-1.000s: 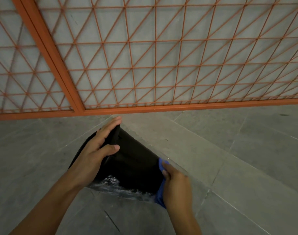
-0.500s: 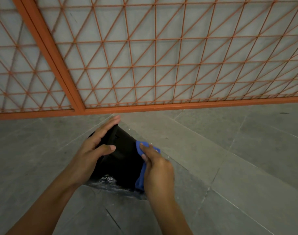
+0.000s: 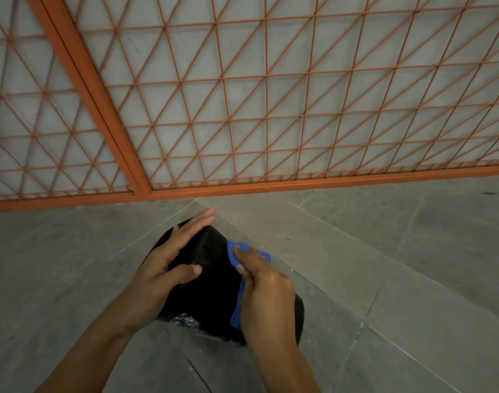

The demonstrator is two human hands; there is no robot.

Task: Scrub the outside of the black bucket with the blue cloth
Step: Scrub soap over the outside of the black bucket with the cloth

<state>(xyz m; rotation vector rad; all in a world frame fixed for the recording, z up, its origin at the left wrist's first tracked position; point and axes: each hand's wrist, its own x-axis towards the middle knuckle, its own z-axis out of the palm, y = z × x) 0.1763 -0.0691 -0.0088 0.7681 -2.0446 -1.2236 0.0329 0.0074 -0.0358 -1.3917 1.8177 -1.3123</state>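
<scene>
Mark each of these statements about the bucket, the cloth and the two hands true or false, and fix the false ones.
1. The right hand holds the blue cloth against the black bucket. True.
2. The left hand holds the cloth. False: it rests on the bucket, fingers straight.
3. The bucket lies on a grey tiled floor. True.
4. A green fence stands behind. False: the fence is orange.

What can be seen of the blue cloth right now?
The blue cloth is a small, soft-looking rag, bunched and mostly hidden under the right hand, which presses it against the black bucket's outer wall. One edge pokes out past the fingertips; a strip shows along the hand's side.
</scene>
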